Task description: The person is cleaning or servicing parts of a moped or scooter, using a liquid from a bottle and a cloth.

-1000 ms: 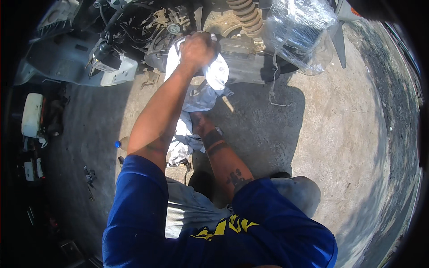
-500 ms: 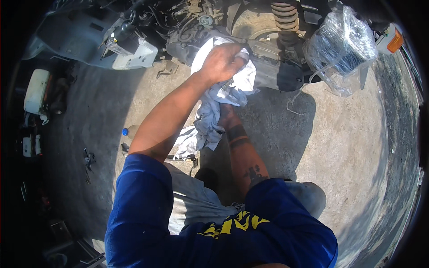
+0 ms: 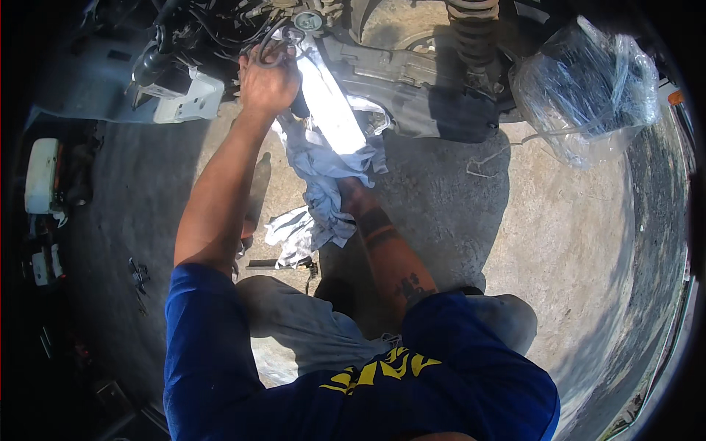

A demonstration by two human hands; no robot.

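My left hand [image 3: 267, 87] reaches to the dark hoses [image 3: 259, 33] at the left end of a vehicle's engine casing [image 3: 434, 99]. Its fingers curl there, partly behind a black cable; what they grip, if anything, is hidden. A white cloth [image 3: 334, 110], brightly sunlit, stretches from beside that hand down along the casing's near edge. Its greyish folds bunch over my right hand [image 3: 356, 195], so the fingers cannot be seen. The cloth's loose end hangs toward the concrete floor.
A round gauge-like part [image 3: 307, 21] lies beyond the cloth. A coil spring [image 3: 472, 33] rises behind the casing. At the right is a bundle in clear plastic [image 3: 588, 84]. Small tools [image 3: 138, 275] and a dark bar [image 3: 268, 263] lie on the concrete floor [image 3: 566, 250].
My left hand has left the cloth and moved left and farther to the hoses. The cloth has shifted left and opened into a long strip. My right hand has moved slightly left.
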